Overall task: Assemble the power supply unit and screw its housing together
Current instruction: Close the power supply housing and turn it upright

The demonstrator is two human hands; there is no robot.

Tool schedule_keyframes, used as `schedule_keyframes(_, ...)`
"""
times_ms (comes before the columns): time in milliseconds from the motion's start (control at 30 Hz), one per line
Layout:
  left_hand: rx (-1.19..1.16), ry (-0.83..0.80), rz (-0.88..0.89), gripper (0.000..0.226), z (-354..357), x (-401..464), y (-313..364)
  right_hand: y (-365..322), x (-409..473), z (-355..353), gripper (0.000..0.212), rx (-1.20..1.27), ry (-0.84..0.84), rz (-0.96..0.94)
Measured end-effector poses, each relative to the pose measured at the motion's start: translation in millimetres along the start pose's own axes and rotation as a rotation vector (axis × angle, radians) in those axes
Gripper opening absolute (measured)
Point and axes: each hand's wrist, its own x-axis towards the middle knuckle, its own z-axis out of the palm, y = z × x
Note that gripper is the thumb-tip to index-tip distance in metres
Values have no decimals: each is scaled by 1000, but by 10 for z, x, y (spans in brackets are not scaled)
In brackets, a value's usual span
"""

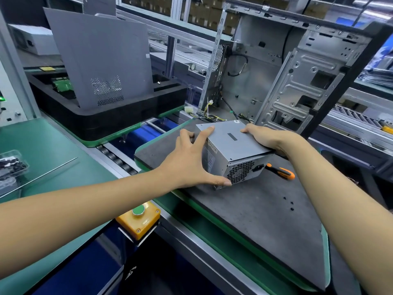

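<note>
Left hand (191, 158) grasps near corner of grey metal power supply box (231, 150) at frame centre | right hand (263, 138) grips its far edge | box tilted on dark grey surface (255, 209) | advice: lift level, fan grille outward, clear orange-handled screwdriver (280, 170), slide toward open silver computer chassis (287, 77).

Two bare arms come in from the bottom corners. No sleeves cover them up to the picture's edge. The left hand (189, 160) and the right hand (265, 138) wear no gloves, rings or watch. The nails are short and plain.
</note>
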Motion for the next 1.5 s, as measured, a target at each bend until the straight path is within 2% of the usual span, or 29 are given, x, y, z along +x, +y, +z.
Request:
schedule_keyframes(667, -46, 44, 51, 147, 79, -61, -85, 90, 83, 38, 49, 159, -82, 28)
schedule_keyframes(1067, -151, 98, 74, 148, 108, -72, -158, 82, 92, 43, 42, 201, -50, 46)
schedule_keyframes(1233, -213, 143, 59, 160, 118, -83, -142, 54, 95, 14, 42, 218, -51, 72)
schedule_keyframes(1367, -189, 90, 48, 158, 109, -64, -173, 52, 75, 9, 44, 197, -40, 84)
schedule_keyframes(1500, -355, 56, 71, 150, -18, 24, -289, 59, 68, 0, 42, 197, -30, 66)
